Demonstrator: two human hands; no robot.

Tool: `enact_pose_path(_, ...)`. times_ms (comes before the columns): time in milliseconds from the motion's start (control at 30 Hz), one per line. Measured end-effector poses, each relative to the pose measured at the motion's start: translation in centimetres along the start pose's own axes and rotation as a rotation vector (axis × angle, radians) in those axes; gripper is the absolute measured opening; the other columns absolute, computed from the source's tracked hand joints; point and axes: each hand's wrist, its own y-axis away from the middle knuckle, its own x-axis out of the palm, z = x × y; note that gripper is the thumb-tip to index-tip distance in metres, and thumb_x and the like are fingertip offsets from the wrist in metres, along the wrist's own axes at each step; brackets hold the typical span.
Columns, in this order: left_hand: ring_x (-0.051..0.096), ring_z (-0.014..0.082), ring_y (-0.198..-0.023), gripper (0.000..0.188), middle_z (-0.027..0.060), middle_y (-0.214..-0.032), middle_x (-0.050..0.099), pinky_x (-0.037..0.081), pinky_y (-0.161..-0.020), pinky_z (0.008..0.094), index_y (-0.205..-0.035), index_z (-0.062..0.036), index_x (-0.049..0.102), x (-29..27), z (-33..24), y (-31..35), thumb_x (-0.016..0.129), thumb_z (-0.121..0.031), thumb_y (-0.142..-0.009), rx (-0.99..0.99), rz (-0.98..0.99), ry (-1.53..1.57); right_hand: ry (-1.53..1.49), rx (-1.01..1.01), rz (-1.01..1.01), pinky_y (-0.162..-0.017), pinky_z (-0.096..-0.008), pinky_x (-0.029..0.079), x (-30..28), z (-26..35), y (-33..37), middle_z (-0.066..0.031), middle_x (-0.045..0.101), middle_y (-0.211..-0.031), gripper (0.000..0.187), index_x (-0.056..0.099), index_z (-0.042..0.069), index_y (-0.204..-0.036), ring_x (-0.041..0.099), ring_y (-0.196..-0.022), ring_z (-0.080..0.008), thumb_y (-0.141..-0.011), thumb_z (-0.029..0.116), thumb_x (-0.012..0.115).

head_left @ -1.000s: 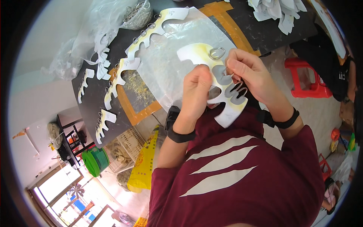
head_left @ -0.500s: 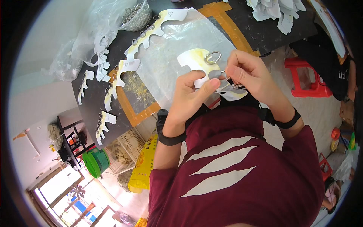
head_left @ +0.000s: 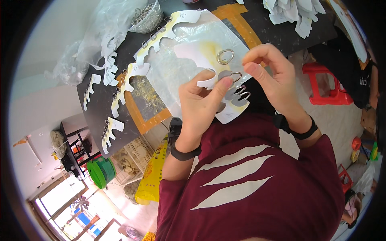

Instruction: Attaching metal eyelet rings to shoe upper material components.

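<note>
Since half a second ago, the right hand (head_left: 279,78) has moved away from the metal rings (head_left: 219,57), and the paper piece (head_left: 209,54), white with yellow stain, now turns its face more to the camera. The left hand (head_left: 199,100) grasps this piece near its middle, the thumb pressing on it, so part of the edge is hidden. The right hand is released, its bent fingers just beside the piece, and I see nothing between them. The piece is above the clear plastic sheet (head_left: 189,34), and its lower end is close to the person's shirt (head_left: 237,148). Around are finished-looking ringed pieces (head_left: 183,17) along the left of the black table (head_left: 281,44), a clear basket (head_left: 152,28) with rings, a plastic bag (head_left: 94,44), orange tape (head_left: 251,32) and a white paper pile (head_left: 295,14). A red stool (head_left: 325,98) stands at right; these remain in place.
</note>
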Motion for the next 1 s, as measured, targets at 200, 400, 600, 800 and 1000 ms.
enact_pose_path(200, 0.055, 0.0059, -0.066, 0.009, 0.0025, -0.077, 0.059, 0.046, -0.054, 0.0197, -0.085, 0.0021, 0.061, 0.6, 0.1, 0.5, 0.066, 0.000, -0.078, 0.130, -0.053, -0.200, 0.004, -0.051, 0.034, -0.062, -0.0223, 0.041, 0.1, 1.0, -0.3, 0.0004, 0.057, -0.075, 0.015, 0.055, 0.004, -0.080, 0.048, -0.064, -0.0092, -0.073, 0.003, 0.068)
enact_pose_path(400, 0.057, 0.0103, -0.064, 0.013, 0.0065, -0.075, 0.061, 0.045, -0.053, 0.0211, -0.086, 0.0010, 0.065, 1.0, 0.7, 0.5, 0.068, 0.003, -0.073, 0.303, -0.077, -0.301, 0.117, -0.027, 0.081, -0.058, -0.0240, 0.041, -0.3, 2.1, -0.6, -0.0005, 0.058, -0.073, 0.018, 0.053, 0.005, -0.079, 0.047, -0.059, -0.0118, -0.070, 0.002, 0.069)
enact_pose_path(600, 0.058, 0.0123, -0.060, 0.012, 0.0082, -0.073, 0.061, 0.043, -0.051, 0.0228, -0.083, 0.0022, 0.066, 1.2, 1.0, 0.3, 0.069, 0.003, -0.071, 0.379, -0.070, -0.308, 0.323, -0.104, 0.012, -0.066, -0.0261, 0.038, -0.5, 2.6, -0.2, 0.0031, 0.062, -0.074, 0.017, 0.055, 0.010, -0.079, 0.053, -0.057, -0.0114, -0.070, 0.003, 0.067)
enact_pose_path(800, 0.057, 0.0114, -0.057, 0.010, 0.0083, -0.073, 0.061, 0.043, -0.050, 0.0227, -0.077, 0.0032, 0.065, 0.5, 1.5, 0.3, 0.071, 0.000, -0.070, 0.357, -0.063, -0.374, 0.433, -0.241, 0.107, -0.063, -0.0272, 0.038, -0.6, 2.8, -0.7, 0.0030, 0.061, -0.072, 0.023, 0.055, 0.011, -0.087, 0.054, -0.055, -0.0117, -0.070, 0.002, 0.066)
enact_pose_path(1000, 0.056, 0.0097, -0.054, 0.013, 0.0060, -0.067, 0.061, 0.044, -0.049, 0.0223, -0.077, 0.0033, 0.064, 0.6, -2.1, -0.3, 0.071, -0.007, -0.073, -0.007, 0.128, -0.189, 0.190, 0.017, 0.192, -0.045, -0.0244, 0.039, -0.6, 2.7, -0.7, -0.0013, 0.060, -0.074, 0.031, 0.051, 0.007, -0.095, 0.052, -0.050, -0.0122, -0.068, -0.001, 0.065)
